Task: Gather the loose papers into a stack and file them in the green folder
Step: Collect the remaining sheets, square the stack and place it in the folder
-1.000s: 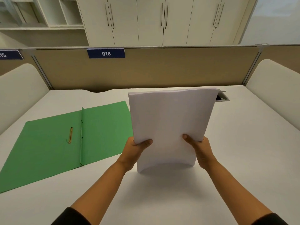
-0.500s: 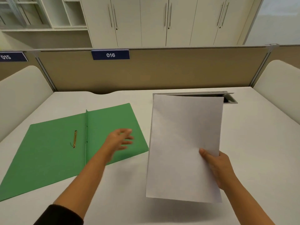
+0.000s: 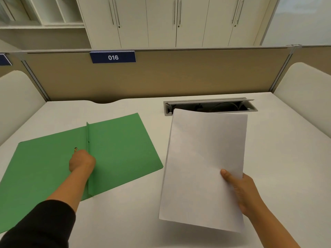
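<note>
The green folder (image 3: 121, 149) lies open and flat on the white desk (image 3: 286, 149), left of centre. A brass fastener (image 3: 75, 149) sits just left of its spine. My left hand (image 3: 81, 162) rests on the folder at that fastener, fingers curled down over it; whether it grips the fastener is hidden. My right hand (image 3: 241, 192) holds the stack of white papers (image 3: 204, 163) by its lower right edge, thumb on top. The stack hangs tilted above the desk, to the right of the folder.
An open cable tray (image 3: 209, 106) is sunk into the desk behind the papers. A tan partition (image 3: 179, 76) with a "016" label (image 3: 112, 57) closes the back. Rounded white dividers (image 3: 304, 93) stand at both sides.
My left hand let go of the stack, crossed to the folder and came down on the fastener. My right hand alone now holds the papers, lowered and shifted right.
</note>
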`<state>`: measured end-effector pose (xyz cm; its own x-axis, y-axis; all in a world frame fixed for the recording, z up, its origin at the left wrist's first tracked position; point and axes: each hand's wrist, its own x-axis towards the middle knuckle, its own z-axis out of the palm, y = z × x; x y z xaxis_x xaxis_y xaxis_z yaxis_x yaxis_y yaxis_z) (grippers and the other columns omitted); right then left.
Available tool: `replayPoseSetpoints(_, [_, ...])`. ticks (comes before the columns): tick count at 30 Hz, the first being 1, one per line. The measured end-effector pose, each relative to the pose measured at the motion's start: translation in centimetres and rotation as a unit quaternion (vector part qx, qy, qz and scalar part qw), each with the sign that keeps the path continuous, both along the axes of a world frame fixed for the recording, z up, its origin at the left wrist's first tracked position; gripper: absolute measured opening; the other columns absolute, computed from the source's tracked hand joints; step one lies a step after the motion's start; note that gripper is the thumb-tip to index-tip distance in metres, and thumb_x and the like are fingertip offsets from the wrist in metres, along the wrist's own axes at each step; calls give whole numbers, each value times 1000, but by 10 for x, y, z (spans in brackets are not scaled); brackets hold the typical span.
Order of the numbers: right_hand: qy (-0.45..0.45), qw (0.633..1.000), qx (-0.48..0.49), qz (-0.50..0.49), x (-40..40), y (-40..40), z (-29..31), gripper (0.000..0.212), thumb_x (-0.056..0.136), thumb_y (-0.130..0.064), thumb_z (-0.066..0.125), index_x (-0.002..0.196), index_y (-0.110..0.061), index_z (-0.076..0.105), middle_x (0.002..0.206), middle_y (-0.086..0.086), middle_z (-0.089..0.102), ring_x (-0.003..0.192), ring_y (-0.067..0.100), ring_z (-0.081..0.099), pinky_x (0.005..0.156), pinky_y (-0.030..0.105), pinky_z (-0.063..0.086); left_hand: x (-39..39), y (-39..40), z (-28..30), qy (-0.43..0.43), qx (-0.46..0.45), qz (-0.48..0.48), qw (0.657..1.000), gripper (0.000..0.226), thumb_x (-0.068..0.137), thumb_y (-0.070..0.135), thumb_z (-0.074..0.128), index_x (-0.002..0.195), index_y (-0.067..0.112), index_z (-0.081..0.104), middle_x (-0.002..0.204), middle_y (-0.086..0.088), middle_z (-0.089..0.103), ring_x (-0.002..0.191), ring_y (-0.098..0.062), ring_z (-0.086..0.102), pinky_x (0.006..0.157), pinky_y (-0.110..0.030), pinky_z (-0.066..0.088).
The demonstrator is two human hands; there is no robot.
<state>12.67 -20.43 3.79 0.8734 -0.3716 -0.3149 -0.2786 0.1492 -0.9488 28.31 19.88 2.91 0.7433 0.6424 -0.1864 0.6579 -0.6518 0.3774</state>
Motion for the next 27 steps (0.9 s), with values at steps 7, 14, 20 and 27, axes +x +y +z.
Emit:
replayPoseSetpoints(7, [10,1000,18,-17,7,-4,10,24,83,-18,65,103,-5,60,87,7,67,76,26,63,60,31,49,-16,-58,7,-58,-17,-93,994,20,80,-1,50,92,-9,63,101,-28,65,95,-42,61,77,-40,48])
replayPoseSetpoints(14, [40,999,-15,-6,8,-27,13,25,81,-20,68,102,-7,61,91,10,68,80,30,64,67,36,52,-68,-159,-4,-71,-123,-233,962,16,82,10,55,92,4,66,90,-13,66,87,-28,60,72,-27,42])
replayPoseSetpoints(20, [101,993,-60,-3,5,-43,1,40,82,-20,69,116,-4,54,101,14,63,87,34,61,85,47,49,-103,-206,-19,-57,-172,-302,936,8,84,10,54,87,10,61,75,-1,57,75,-18,55,67,-24,42])
replayPoseSetpoints(27, [158,983,-93,14,7,-52,-15,53,79,-17,72,122,7,53,113,23,63,100,39,60,86,42,50,-115,-214,-22,-25,-172,-314,933,11,87,12,49,77,15,54,75,-2,60,76,-24,63,73,-32,54])
